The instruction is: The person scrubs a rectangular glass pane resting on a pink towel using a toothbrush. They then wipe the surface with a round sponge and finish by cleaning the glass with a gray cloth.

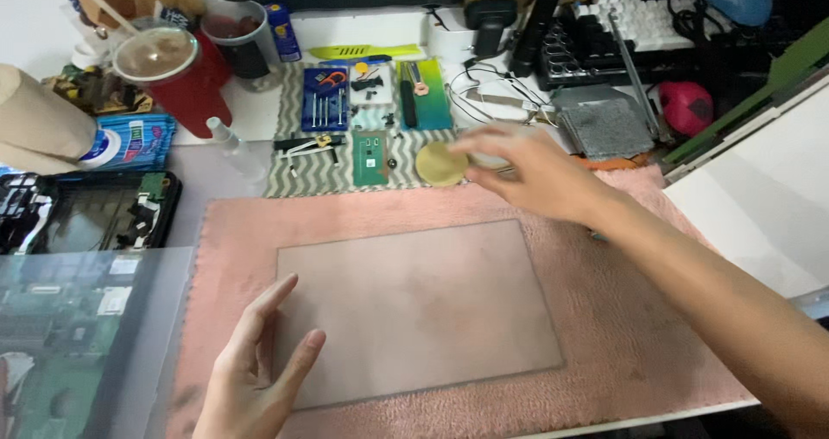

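**Two hands over a panel on a pink mat**

A pink fleecy mat covers the table, and a flat translucent panel lies in its middle. The left hand rests on edge at the panel's left margin, fingers open and loosely spread, holding nothing. The right hand reaches across to the mat's far edge; it is blurred, so its grip cannot be told, though its fingertips are at a tan round disc. At far left a red cup stands with a clear lid and straw.
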